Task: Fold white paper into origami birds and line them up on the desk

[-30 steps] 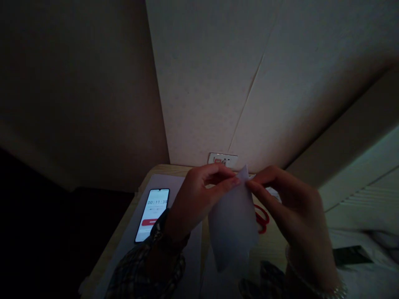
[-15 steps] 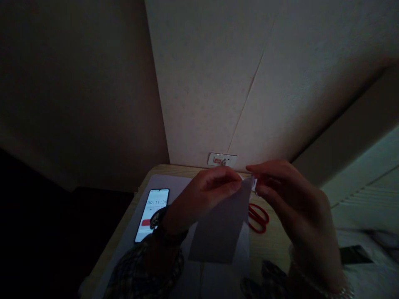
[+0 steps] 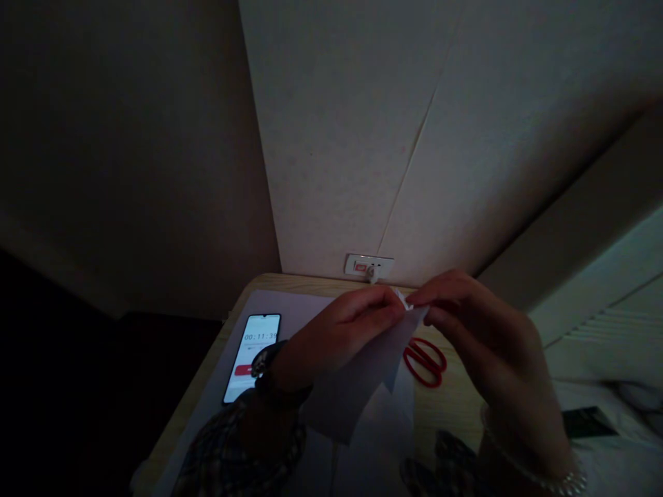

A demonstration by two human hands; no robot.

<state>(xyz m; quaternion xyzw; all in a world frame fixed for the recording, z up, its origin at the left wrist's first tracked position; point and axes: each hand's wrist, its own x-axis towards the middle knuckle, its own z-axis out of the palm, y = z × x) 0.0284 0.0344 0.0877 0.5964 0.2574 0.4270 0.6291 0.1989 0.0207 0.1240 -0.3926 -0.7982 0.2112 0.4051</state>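
Observation:
A sheet of paper [image 3: 357, 386] hangs tilted from my two hands over the table. My left hand [image 3: 347, 328] pinches its upper edge between thumb and fingers. At the upper right corner, the thumb and forefinger of my right hand [image 3: 481, 331] are on the paper. Small white folds of paper [image 3: 402, 298] stand up between the fingertips. Beneath the paper's right side lie red-handled scissors [image 3: 425, 362], their blades hidden. Left of my wrist, a lit phone [image 3: 256, 348] shows a running timer.
White sheets [image 3: 386, 421] cover much of the wooden table [image 3: 445, 414]. On the wall [image 3: 342, 138] behind is a socket plate [image 3: 369, 266] with a plug in it. To the right lies a dark green flat item [image 3: 589, 422] on a pale surface.
The paper has swung and tilted, its lower end shifting left and its right edge curving. My right fingertips have closed in toward my left hand. More of the scissors' handles shows.

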